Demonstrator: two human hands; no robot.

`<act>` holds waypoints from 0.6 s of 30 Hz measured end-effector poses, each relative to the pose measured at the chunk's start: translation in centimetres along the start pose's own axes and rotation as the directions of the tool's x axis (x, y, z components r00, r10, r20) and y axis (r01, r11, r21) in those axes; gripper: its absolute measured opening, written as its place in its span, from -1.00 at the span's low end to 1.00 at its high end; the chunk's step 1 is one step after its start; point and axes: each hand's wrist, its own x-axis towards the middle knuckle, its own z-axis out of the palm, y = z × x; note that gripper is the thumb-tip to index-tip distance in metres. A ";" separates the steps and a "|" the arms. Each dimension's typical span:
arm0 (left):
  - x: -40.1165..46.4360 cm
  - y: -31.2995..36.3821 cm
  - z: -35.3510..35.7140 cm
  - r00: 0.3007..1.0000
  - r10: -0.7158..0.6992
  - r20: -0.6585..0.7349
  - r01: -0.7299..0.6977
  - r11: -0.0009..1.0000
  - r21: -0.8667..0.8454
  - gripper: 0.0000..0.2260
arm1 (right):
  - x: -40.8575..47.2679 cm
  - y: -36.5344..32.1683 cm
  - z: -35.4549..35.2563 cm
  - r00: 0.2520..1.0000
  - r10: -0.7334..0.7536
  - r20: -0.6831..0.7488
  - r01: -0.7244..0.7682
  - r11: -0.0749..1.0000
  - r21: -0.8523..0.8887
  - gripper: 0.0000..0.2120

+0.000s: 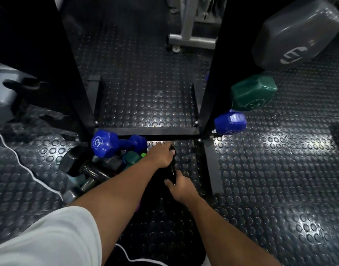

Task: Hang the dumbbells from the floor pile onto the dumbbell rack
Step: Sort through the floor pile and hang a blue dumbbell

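Note:
A pile of dumbbells point(91, 169) lies on the floor at the foot of the black dumbbell rack point(145, 131); a blue dumbbell point(107, 144) marked 3 lies on top, with dark, teal and green ones under it. My left hand point(161, 155) and my right hand point(179, 187) both grip a black dumbbell point(172, 170) just right of the pile; most of it is hidden in shadow. On the rack's right upright hang a grey dumbbell point(297, 33), a green dumbbell point(253, 93) and a smaller blue dumbbell point(230, 122).
Studded black rubber floor point(270, 169) all around. A white cable point(24, 166) runs across the floor at left. Grey machine parts point(5, 93) stand at the left edge and a grey machine base point(189, 39) behind the rack. The rack's foot point(212, 166) juts toward me.

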 end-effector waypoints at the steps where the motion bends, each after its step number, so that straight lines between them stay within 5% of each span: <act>1: 0.4 -0.2 0.1 1.000 -0.007 0.000 0.007 1.000 -0.009 -0.55 | 0.3 0.2 0.1 1.000 -0.002 0.002 0.002 1.000 0.017 -0.39; 6: 1.2 -0.5 0.4 1.000 -0.024 -0.002 0.024 0.999 -0.049 -0.54 | 0.6 0.9 0.2 1.000 -0.021 -0.012 0.022 0.997 0.069 -0.39; 11: 0.8 -0.5 -0.1 0.998 -0.001 -0.056 -0.004 0.997 -0.076 -0.58 | 0.1 1.0 -0.9 1.000 -0.031 -0.005 0.031 0.970 0.242 -0.66; 18: -0.9 3.6 -2.8 0.987 0.061 -0.148 -0.106 0.944 -0.313 -0.43 | -3.5 0.3 -2.7 0.995 0.011 -0.096 0.052 0.780 0.624 -0.77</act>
